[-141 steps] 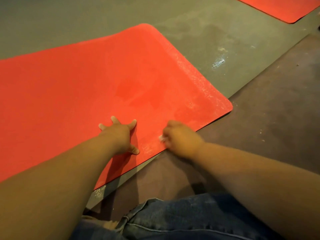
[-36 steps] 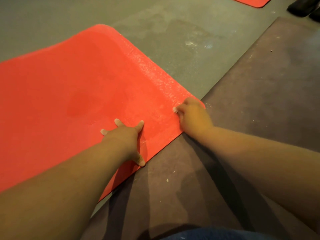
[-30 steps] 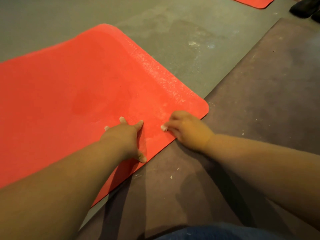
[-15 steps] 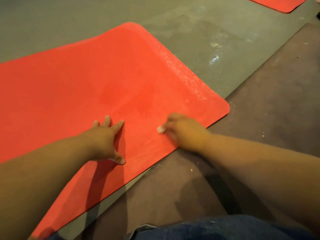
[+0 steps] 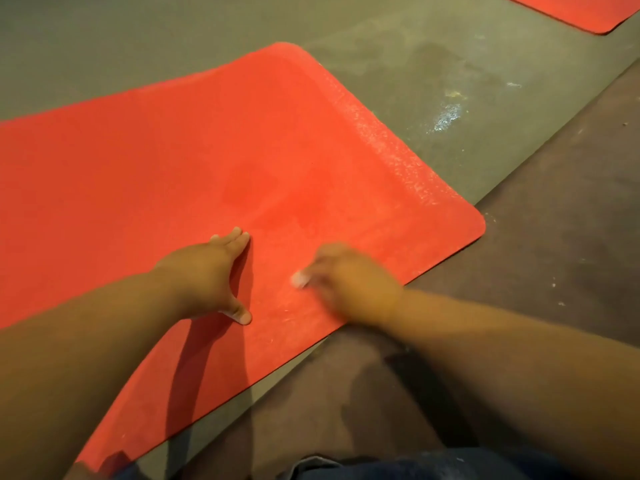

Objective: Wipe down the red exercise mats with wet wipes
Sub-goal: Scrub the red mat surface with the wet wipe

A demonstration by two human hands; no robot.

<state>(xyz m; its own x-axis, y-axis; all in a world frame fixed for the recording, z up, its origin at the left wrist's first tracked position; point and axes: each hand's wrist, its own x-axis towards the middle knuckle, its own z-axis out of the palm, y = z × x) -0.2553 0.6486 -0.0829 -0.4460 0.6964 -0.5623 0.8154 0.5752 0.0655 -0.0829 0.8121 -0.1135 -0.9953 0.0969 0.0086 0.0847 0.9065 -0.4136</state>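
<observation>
A red exercise mat [image 5: 173, 174] lies flat on the floor, its right end dusted with white specks. My left hand [image 5: 207, 275] rests flat on the mat near its front edge, fingers straight and thumb spread. To its right, my right hand [image 5: 349, 282] is blurred and grips a small white wet wipe [image 5: 299, 279] against the mat. Only a bit of the wipe shows past the fingers.
A second red mat [image 5: 575, 8] shows at the top right corner. Grey-green floor [image 5: 415, 64] with a shiny wet patch lies beyond the mat; a dark brown floor mat [image 5: 554, 271] runs along the right. My denim-clad knee [image 5: 398, 467] is at the bottom edge.
My right hand with the wipe has slid left along the mat's front edge, away from the corner. My left hand's fingers have drawn closer together.
</observation>
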